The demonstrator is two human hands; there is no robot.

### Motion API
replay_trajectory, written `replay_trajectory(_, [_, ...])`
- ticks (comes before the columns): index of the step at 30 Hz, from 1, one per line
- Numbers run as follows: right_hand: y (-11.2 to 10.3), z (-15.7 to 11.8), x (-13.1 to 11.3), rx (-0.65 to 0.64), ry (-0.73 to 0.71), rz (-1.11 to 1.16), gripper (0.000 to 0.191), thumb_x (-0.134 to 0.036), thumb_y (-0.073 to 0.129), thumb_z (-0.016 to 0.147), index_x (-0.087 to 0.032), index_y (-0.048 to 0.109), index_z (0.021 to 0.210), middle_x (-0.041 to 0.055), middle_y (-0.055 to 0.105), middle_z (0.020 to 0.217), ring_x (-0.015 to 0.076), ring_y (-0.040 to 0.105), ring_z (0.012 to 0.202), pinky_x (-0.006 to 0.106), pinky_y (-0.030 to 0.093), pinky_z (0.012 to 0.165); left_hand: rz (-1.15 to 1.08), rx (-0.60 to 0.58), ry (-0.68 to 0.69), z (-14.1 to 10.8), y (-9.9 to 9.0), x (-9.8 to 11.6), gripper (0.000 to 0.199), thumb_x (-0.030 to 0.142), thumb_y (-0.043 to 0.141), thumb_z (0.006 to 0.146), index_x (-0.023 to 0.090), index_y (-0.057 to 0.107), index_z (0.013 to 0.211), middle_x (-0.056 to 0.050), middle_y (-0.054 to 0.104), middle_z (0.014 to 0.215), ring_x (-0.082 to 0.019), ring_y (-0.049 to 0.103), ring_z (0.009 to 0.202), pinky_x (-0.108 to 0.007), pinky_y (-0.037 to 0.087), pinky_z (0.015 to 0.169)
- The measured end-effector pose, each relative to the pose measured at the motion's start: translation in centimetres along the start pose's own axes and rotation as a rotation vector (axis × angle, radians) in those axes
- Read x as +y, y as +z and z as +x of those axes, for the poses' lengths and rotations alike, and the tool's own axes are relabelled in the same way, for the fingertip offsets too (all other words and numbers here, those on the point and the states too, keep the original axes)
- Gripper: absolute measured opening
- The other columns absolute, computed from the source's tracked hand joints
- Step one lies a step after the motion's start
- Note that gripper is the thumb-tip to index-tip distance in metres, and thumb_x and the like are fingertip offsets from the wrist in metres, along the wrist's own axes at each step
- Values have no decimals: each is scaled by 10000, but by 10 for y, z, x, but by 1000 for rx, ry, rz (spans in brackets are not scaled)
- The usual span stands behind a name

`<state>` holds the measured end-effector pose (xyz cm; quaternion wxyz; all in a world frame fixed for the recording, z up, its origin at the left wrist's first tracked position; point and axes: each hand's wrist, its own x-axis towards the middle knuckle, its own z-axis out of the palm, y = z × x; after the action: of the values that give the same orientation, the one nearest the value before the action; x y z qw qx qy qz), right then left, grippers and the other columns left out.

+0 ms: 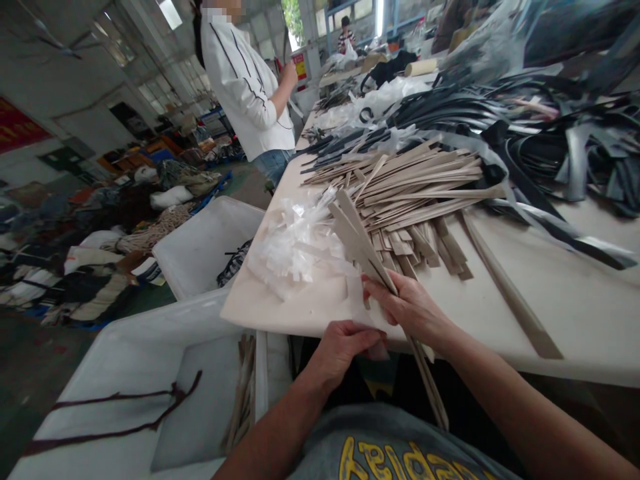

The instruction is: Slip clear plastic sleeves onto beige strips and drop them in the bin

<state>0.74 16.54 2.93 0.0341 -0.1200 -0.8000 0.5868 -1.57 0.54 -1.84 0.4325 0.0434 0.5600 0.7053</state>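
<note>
Beige leather-like strips [365,240] lie bunched in the closed right hand [411,310], their lower ends hanging past the edge of the white table [575,320]. The left hand [345,350] rests half-curled just beside it at that edge; whether it grips anything cannot be told. Lower left, a white plastic bin [125,373] holds a dark cord [115,413]. On the table lie crumpled white plastic offcuts [295,243], a heap of matching strips [415,193] and tangled black strips [520,127]. Farther off stands a co-worker in a white jacket [245,87].
</note>
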Motion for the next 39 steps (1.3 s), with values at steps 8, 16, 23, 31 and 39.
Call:
replay_trajectory(8, [-49,-68,33,-136,52,-84,566,-637,306,941,-209,640,784,-31,440,423,150,474,446,245,381,485,-542,201,144,28,4,35,344,323,889,545,138,664,728,-20,699,747,-131,663,678,-242,533,655])
replay_trajectory(16, [-35,-96,61,-137,173,91,526,-659,378,909,-211,615,769,3,590,675,125,504,479,222,439,472,-661,235,112,47,25,57,268,301,826,665,155,642,793,-19,713,790,-157,689,734,-272,550,683])
replay_trajectory(23, [-27,-84,70,-152,157,181,561,-713,406,863,-195,620,841,-10,567,661,108,482,437,214,390,419,-585,144,102,46,39,46,346,327,871,589,148,659,796,-23,720,788,-157,685,719,-260,555,659])
replay_trajectory(31, [-28,-90,76,-34,277,314,666,-753,360,855,-153,648,883,-3,511,607,108,421,454,223,337,409,-635,157,85,46,33,47,270,305,826,670,138,682,824,-36,729,806,-145,691,701,-234,565,610])
replay_trajectory(39, [-12,-96,103,72,321,418,591,-754,565,741,-178,536,613,-30,417,491,90,334,398,225,246,381,-656,134,53,46,36,46,157,282,707,807,131,689,846,-51,736,827,-156,702,713,-248,573,609])
